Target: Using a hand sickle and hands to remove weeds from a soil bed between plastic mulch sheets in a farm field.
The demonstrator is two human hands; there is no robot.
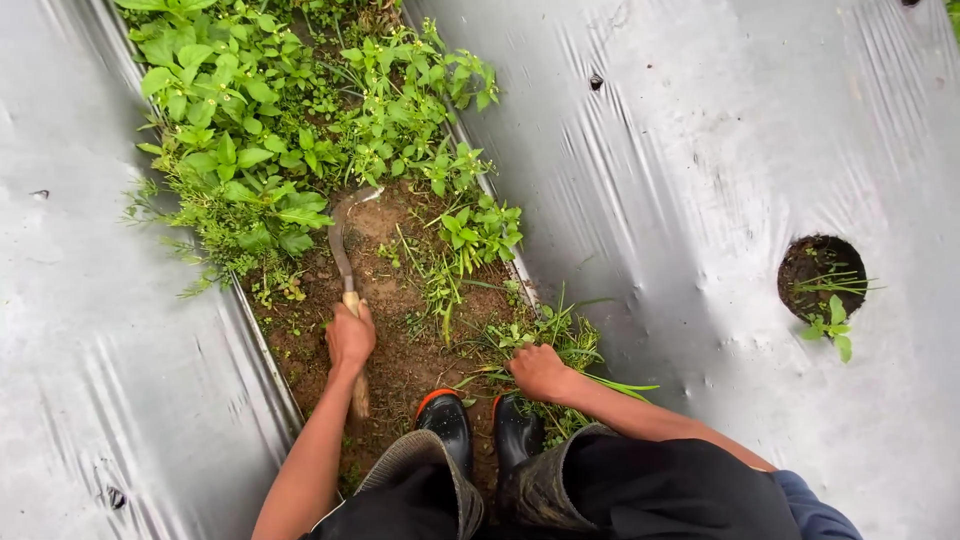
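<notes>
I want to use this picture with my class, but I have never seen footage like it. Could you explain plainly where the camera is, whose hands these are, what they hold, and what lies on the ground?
The camera sits on a person's head and looks straight down, so you see that person's own arms, knees and black rubber boots from above. There is no machine here, only two bare hands.

The left hand grips the wooden handle of a sickle, whose curved blade reaches forward over the soil. The right hand is closed on a bunch of cut grass and weeds.

The person crouches in a narrow strip of bare brown soil. Ahead, the strip is thick with green weeds. On both sides lies grey plastic sheeting. On the right, a round hole in the sheeting shows soil and small green shoots.
</notes>
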